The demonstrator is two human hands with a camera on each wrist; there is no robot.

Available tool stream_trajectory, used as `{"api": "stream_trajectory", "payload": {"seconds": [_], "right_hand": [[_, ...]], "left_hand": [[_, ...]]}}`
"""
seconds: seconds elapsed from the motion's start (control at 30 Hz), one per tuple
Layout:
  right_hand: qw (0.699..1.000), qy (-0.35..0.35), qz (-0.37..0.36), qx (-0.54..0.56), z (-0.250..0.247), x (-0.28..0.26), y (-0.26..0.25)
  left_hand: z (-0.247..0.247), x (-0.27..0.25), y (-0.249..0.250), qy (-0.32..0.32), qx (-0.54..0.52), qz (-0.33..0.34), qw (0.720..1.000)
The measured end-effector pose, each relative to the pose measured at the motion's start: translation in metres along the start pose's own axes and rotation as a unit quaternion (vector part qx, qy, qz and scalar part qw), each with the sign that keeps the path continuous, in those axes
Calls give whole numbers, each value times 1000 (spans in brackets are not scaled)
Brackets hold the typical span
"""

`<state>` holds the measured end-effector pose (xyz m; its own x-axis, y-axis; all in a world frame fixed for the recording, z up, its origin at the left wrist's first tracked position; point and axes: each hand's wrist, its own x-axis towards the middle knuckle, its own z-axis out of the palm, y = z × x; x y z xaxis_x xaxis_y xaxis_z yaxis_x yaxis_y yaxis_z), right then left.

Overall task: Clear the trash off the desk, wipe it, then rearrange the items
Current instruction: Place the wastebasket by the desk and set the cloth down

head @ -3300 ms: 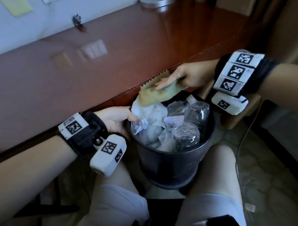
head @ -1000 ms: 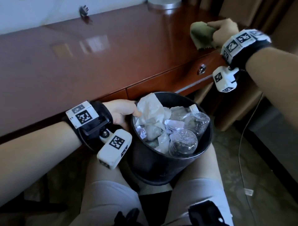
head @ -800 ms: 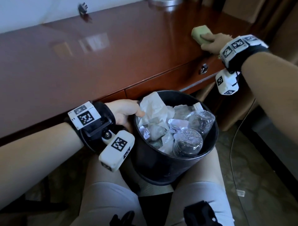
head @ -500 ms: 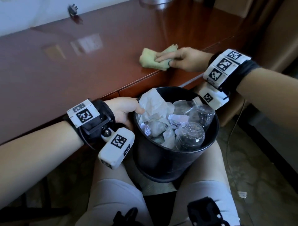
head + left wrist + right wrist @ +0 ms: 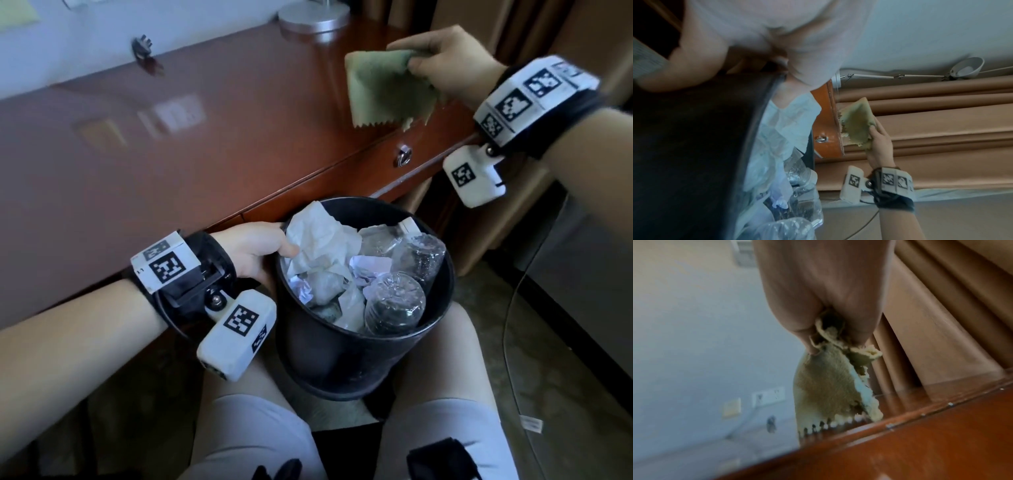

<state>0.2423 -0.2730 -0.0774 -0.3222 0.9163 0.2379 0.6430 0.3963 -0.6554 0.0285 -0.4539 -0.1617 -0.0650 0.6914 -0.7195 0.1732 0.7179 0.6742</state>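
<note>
From the head view, the right hand (image 5: 448, 58) pinches a green cloth (image 5: 387, 89) by its upper corner, so the cloth hangs above the far right part of the desk (image 5: 205, 144); whether its zigzag lower edge touches the wood cannot be told here. A round lamp base (image 5: 313, 15) stands at the far edge, left of that hand, and a small dark clip (image 5: 142, 44) lies further left near the wall. The rest of the glossy top lies bare to the left. Below the near edge a drawer front carries a metal ring pull (image 5: 404, 156). The left hand (image 5: 257, 250) curls its fingers over the rim of a black trash bin (image 5: 342, 359), which sits between the person's knees just under the desk edge, packed with crumpled paper (image 5: 318, 240) and clear plastic bottles (image 5: 394, 305).

In the left wrist view, the bin wall (image 5: 694, 154) fills the left side, and the paper (image 5: 789, 116) pokes above its rim. Beyond it the cloth (image 5: 857, 126) hangs beside the desk corner, with brown curtains (image 5: 941, 121) behind.

In the right wrist view, the fingers (image 5: 803, 318) bunch the cloth (image 5: 828, 391) tightly, and its zigzag hem reaches the desk's edge (image 5: 920, 434).
</note>
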Motion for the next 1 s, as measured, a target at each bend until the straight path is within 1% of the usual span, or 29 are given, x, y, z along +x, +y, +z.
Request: {"api": "stream_trajectory", "payload": {"seconds": [0.03,0.07,0.1,0.13,0.2,0.23,0.3,0.4,0.5,0.57,0.67,0.77,0.83,0.87,0.9,1.0], "right_hand": [[999,11,1,-45,4,7,1],[997,2,1,-82,11,15,3],[994,-27,5,-109,19,22,7],[988,-71,5,-137,27,27,11],[966,-175,11,-191,42,33,19],[956,-210,13,-205,48,34,21],[946,-241,-9,-216,57,34,15],[935,-286,-74,-194,70,29,-2],[907,-360,-139,-167,78,16,-14],[892,-387,-174,-155,78,2,-17],[891,-400,-178,-119,72,-13,-17],[889,-427,-156,-57,54,-22,-23],[895,-426,-131,-15,38,-25,-29],[907,-405,-119,-2,32,-23,-28],[923,-370,-104,11,26,-22,-28],[968,-234,-57,72,14,-10,-22]], "left_hand": [[0,-1,1,0,-2,-1,1000],[1,-1,1,0,-4,-2,1000],[1,-1,2,-1,-6,-3,1000],[2,-2,2,-1,-8,-4,1000],[2,-2,4,-3,-11,-3,1000],[2,-2,4,-3,-13,-3,1000],[1,-2,4,-3,-14,-3,1000],[2,-1,5,-3,-11,-4,1000],[4,-1,5,3,-11,-2,1000],[4,-1,5,6,-11,0,1000],[5,-2,5,1,-15,-1,1000],[6,-1,7,1,-9,5,1000],[4,0,5,3,-7,13,1000],[3,1,4,-2,-6,17,1000],[2,2,3,-9,-7,21,1000],[2,1,3,-3,-12,18,1000]]}}
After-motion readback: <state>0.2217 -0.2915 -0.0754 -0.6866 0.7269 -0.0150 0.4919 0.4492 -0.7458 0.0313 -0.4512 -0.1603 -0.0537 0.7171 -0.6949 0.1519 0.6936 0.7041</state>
